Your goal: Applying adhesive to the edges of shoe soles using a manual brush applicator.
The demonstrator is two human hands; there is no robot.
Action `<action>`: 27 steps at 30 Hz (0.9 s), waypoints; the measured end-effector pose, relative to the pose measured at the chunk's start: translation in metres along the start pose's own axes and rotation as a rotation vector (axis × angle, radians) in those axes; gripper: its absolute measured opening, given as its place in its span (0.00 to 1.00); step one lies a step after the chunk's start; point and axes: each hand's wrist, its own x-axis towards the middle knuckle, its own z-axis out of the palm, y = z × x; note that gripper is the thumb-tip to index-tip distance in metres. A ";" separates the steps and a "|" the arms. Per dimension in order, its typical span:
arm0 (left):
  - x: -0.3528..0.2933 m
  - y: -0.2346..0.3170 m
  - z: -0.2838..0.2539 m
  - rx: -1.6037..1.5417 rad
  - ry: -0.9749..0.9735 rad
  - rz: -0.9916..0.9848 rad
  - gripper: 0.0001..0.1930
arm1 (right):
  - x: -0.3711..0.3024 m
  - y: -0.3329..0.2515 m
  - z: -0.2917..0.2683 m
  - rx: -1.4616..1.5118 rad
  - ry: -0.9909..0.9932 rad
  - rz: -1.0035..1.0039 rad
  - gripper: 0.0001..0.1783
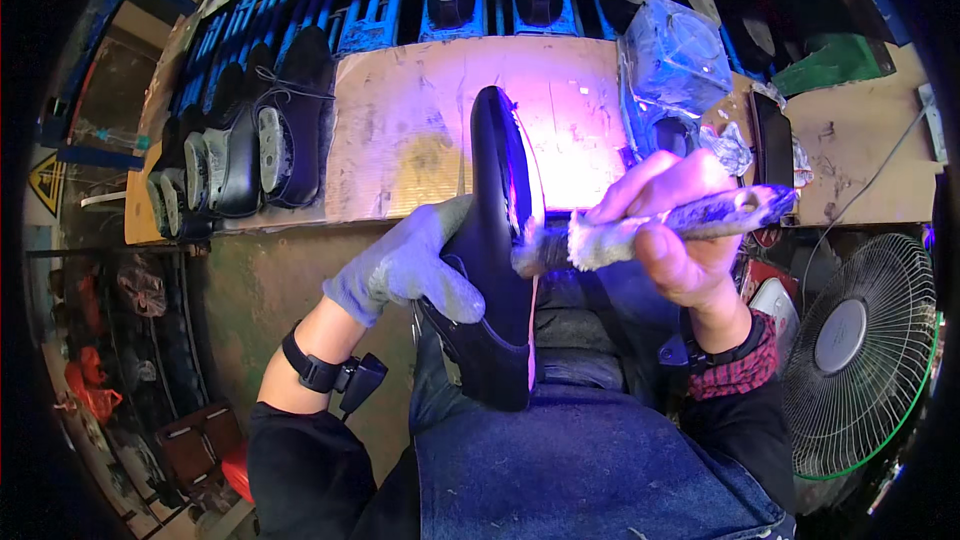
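My left hand (405,265), in a pale grey-blue glove, grips a black shoe (490,195) from its left side. The shoe is tipped on its side, its toe pointing away from me and its heel end over my lap. My bare right hand (680,225) holds a flat brush (603,242) with a worn, stained handle and a white-crusted neck. Its bristles touch the right edge of the shoe near the middle, where the sole side faces. A wet-looking shine lies along that edge towards the toe.
Several black shoes (235,155) stand at the left of a cardboard-covered bench (400,130). Blue slatted racks (375,0) with more shoes run behind it. A smeared blue container (680,55) sits at the back right. A large caged fan (840,335) stands at my right.
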 end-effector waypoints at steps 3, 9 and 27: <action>0.009 -0.022 -0.020 -0.034 -0.039 -0.017 0.48 | -0.019 0.002 0.005 0.074 0.022 0.166 0.13; 0.016 -0.041 0.016 -0.913 0.200 0.240 0.29 | -0.023 0.014 -0.048 -0.007 0.409 0.151 0.05; 0.004 -0.082 0.068 -0.813 0.364 0.222 0.34 | -0.053 0.026 -0.045 0.030 0.444 0.443 0.02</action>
